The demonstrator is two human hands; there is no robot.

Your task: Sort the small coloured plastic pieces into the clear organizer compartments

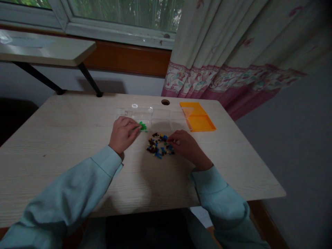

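A loose pile of small blue, black, brown and yellow building bricks (157, 147) lies on the table in front of me. My right hand (185, 145) is at the pile's right edge, thumb and forefinger pinched together; what they hold is too small to make out. Behind the pile stands a clear plastic box with compartments (160, 124). Green pieces (142, 126) are heaped in its front compartment, left of the middle. My left hand (124, 135) reaches over the box's left front, its fingers closed together with the tips at the green pieces. Whatever is between those fingertips is hidden.
An orange tray or lid (201, 119) lies behind the right hand, partly under the box's right end. A round cable hole (165, 102) is near the back edge. A raised shelf (46, 52) on black legs stands at back left. A curtain (212, 55) hangs at back right.
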